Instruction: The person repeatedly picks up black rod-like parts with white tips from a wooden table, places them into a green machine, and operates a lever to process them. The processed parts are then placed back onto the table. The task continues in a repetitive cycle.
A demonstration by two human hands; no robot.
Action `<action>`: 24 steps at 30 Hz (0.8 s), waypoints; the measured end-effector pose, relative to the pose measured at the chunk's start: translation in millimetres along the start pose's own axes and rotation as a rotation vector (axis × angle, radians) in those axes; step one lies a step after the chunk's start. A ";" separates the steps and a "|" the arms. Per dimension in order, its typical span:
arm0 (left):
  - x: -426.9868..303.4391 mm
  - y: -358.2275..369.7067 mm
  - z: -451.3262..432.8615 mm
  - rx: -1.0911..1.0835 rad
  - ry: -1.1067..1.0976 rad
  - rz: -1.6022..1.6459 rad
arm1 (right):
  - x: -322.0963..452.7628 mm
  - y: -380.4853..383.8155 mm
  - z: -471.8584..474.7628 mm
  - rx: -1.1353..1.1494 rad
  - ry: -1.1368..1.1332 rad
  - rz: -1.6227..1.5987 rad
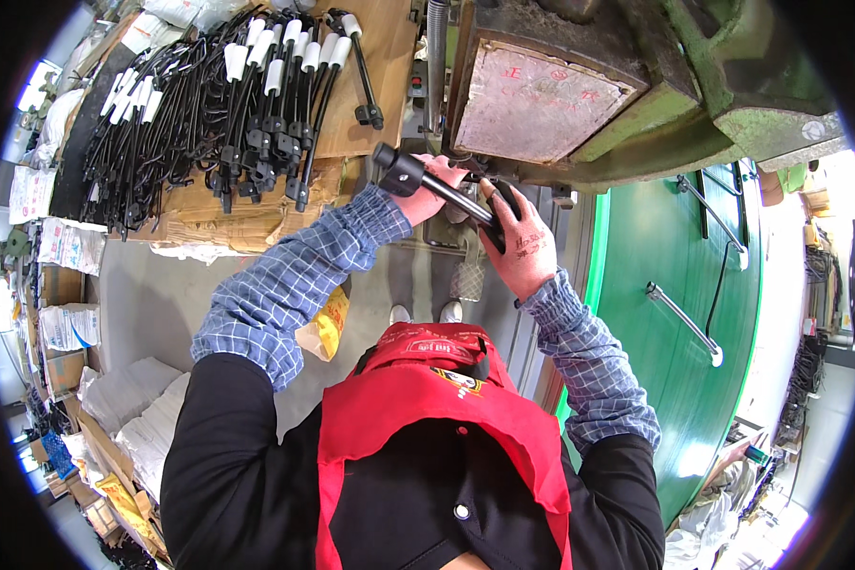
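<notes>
A black metal rod [458, 197] runs slantwise in front of me, with a black clamp block and a round end piece [399, 171] at its upper left. My right hand [524, 246] grips the rod's lower right end, where a black part [506, 203] shows between thumb and fingers. Behind the rod is my left hand [431, 192], its fingers bent toward the underside of a green press machine [634, 153]. What those fingertips touch is partly hidden by the rod and the machine. Both forearms wear blue checked sleeves.
At left, a cardboard-covered table [377, 71] bears a pile of black rods [263, 121], several with white sleeves. To the right stands a green conveyor belt [634, 313] with metal-and-black rod assemblies [684, 324]. A yellow bag [331, 320] hangs or lies below my left forearm.
</notes>
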State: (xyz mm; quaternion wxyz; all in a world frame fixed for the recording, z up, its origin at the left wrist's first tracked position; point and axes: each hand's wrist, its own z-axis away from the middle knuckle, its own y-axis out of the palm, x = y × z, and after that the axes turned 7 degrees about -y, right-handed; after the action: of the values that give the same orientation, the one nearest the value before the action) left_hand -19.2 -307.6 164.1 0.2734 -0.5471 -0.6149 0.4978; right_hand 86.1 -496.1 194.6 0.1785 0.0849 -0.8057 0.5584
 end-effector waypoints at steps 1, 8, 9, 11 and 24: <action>6.1 3.3 2.3 0.256 -0.096 0.097 | -0.7 1.2 -0.7 -0.006 0.020 -0.007; 47.5 69.8 34.5 -0.342 0.308 -1.667 | 6.6 -3.7 -4.3 0.054 0.086 0.011; 42.9 65.9 27.6 -0.264 0.281 -1.294 | 5.4 -2.5 -3.1 0.046 0.083 0.022; 32.9 53.8 17.4 -0.096 0.197 -0.563 | 2.4 3.5 -0.1 0.038 0.057 0.037; -81.5 -129.7 52.8 0.077 0.159 -0.105 | 37.4 -25.5 7.2 0.252 -0.311 0.129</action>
State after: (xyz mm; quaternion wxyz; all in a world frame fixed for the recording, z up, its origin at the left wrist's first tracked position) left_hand -97.2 -388.9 280.6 0.3678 -0.5408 -0.5996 0.4612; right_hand 58.8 -509.7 228.8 0.0039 0.1398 -0.7509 0.6454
